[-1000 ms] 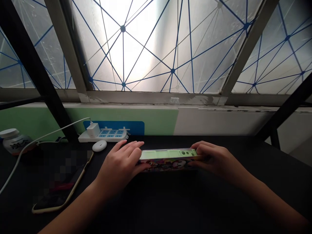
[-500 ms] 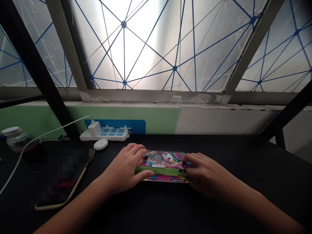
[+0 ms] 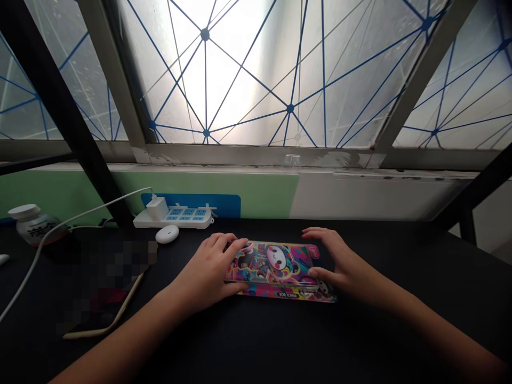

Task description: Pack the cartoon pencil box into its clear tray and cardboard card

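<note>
A colourful pencil box (image 3: 280, 269) with a cartoon face on its lid lies flat on the black desk (image 3: 256, 330). My left hand (image 3: 208, 269) holds its left end, thumb along the near edge and fingers curled over the far corner. My right hand (image 3: 340, 264) rests at its right end, thumb on the lid and fingers spread past the far right corner.
A white power strip (image 3: 174, 217) with a plugged-in charger sits against the back wall, a small white oval case (image 3: 167, 233) in front of it. A phone (image 3: 104, 309) on a white cable lies left; a white-capped bottle (image 3: 34, 224) stands far left.
The pencil box was open with its green inside showing; its lid has come down and now lies shut and flat. My right hand has shifted from the lid to the right end.
</note>
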A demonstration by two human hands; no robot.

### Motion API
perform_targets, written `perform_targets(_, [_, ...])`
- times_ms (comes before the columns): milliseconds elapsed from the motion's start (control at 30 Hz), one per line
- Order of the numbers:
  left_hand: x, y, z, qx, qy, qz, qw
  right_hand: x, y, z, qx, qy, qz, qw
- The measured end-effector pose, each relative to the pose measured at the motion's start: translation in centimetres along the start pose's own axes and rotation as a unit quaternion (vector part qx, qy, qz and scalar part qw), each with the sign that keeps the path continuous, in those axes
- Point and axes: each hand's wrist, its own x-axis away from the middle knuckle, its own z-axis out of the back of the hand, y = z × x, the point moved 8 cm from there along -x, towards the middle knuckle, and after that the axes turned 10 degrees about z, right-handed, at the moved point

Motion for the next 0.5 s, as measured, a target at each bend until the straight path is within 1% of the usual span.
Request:
perform_targets(67, [0.2,0.8,0.7,-0.042,0.048,-0.023,0.998,0.1,1.2,-0.5,-0.014,-0.007,-0.027,1.0])
perform_targets(133, [0.4,1.5,1.1,-0.075,0.086,-0.043,0.993,0.1,1.6,-0.7,-0.023,-0.014,-0.036,0.999])
perform_targets(267, [0.7,1.9,1.7,-0.091,0.119,-0.079,0.986,0.0,0.5,0.4,-0.004,0.02,-0.01,1.0])
perform_targets(333, [0.7,1.6,2.4,-0.095,0.134,-0.07,0.984,-0.1,-0.3,0.9,0.005,0.032,0.006,0.999])
perform_targets(400, [0.5,1.1,3.1,-0.102,0.146,-0.042,0.983,-0.1,-1.0,1.3,0.015,0.045,0.028,0.999])
perform_targets(500, [0.5,0.9,4.0,-0.1,0.148,-0.023,0.984,0.0,-2.0,1.7,0.052,0.071,0.065,0.994])
